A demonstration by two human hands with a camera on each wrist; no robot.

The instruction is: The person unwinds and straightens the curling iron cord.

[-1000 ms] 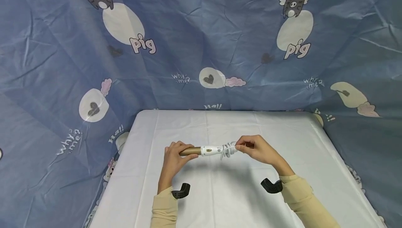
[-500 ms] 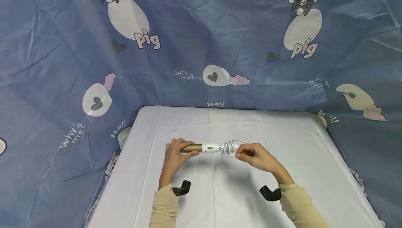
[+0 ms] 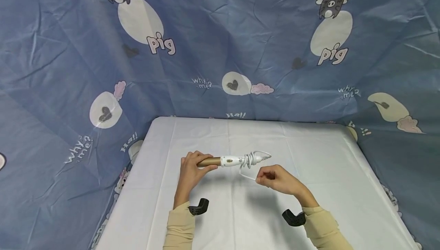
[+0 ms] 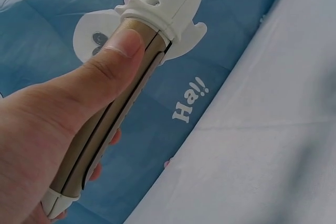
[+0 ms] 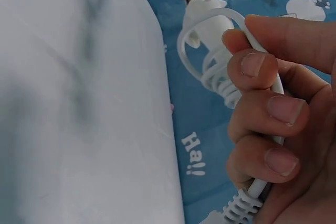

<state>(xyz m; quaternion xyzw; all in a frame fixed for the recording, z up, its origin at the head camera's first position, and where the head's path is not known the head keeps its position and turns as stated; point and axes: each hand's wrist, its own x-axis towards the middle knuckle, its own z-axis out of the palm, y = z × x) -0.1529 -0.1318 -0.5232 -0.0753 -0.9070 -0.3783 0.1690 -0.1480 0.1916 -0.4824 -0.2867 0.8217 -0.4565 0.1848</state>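
A curling iron (image 3: 232, 161) with a gold barrel and white handle is held level above the table. My left hand (image 3: 190, 169) grips the gold barrel, its thumb (image 4: 113, 59) lying along the near side in the left wrist view. White cord (image 3: 249, 160) is wound in several loops round the handle's right end. One length of it runs down to my right hand (image 3: 280, 180), which holds it between thumb and curled fingers. In the right wrist view the cord passes through the palm, and a ribbed sleeve (image 5: 242, 206) near the plug end shows below the fingers.
A white cloth covers the table (image 3: 192, 135) under both hands. Behind and beside it hangs a blue printed sheet (image 3: 206, 51). A black wrist mount (image 3: 199, 206) sits on the left wrist and another black mount (image 3: 293, 218) on the right.
My right hand has moved down from the handle's end, drawing a length of cord out from the loops. The left hand keeps its grip on the barrel; the head view has shifted slightly.
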